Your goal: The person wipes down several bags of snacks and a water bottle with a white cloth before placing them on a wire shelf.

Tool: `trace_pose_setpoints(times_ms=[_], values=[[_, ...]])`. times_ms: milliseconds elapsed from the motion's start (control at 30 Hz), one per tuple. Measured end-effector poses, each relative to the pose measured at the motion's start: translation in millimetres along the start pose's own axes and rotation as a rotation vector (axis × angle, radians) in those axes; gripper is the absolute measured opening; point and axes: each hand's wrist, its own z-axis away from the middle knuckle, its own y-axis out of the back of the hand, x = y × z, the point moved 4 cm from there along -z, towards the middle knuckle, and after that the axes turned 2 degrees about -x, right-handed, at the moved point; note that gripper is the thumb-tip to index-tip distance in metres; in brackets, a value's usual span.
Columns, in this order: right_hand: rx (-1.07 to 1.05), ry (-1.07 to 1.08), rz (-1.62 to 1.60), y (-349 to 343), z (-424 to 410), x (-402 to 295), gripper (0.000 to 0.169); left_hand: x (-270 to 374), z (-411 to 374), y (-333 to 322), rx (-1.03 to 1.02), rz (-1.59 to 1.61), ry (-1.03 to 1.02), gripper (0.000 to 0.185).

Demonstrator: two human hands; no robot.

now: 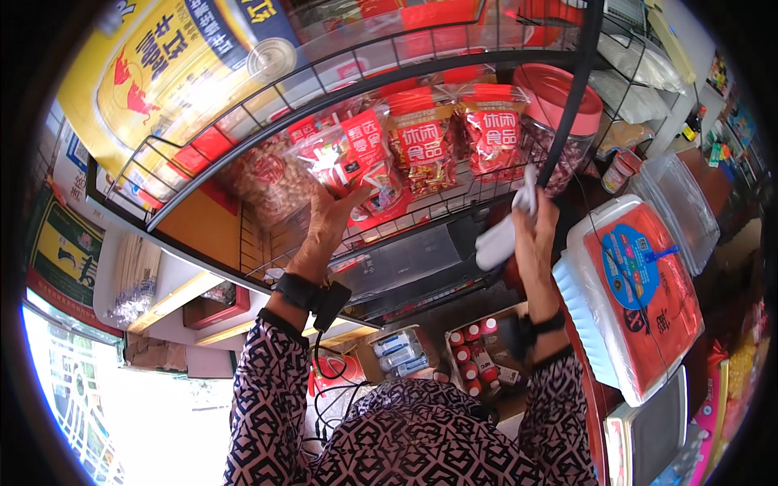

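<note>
My left hand grips the lower part of a clear snack bag with a red printed top, at the front of a black wire shelf rack. My right hand holds a white cloth beside the rack's black upright post. To the right of the bag in my left hand, more red-topped snack bags stand on the same shelf. A large bag of nuts or similar pieces stands to its left. Behind the post is a clear jar with a pink-red lid.
A yellow drink carton sits on the upper shelf. At right are red packaging in clear wrap and a clear plastic container. Below stand a box of red-capped bottles and a box of clear bottles. Black cables hang by my left arm.
</note>
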Motion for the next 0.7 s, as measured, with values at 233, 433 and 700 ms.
trace_pose_setpoints(times_ms=[233,433,700], values=[[0.181,0.137,0.154,-42.4,-35.2,21.3,0.071,7.0,14.0,-1.7,0.061,-0.233,-0.081,0.026],[-0.174,0.563,0.225,-101.2,52.8,-39.6,0.045,-16.3,5.2,23.3,0.131,-0.379,-0.007,0.033],[-0.492,0.638,-0.002,-107.7,88.2,-41.8,0.031,-18.4,15.2,35.8,0.084,-0.459,0.010,0.049]])
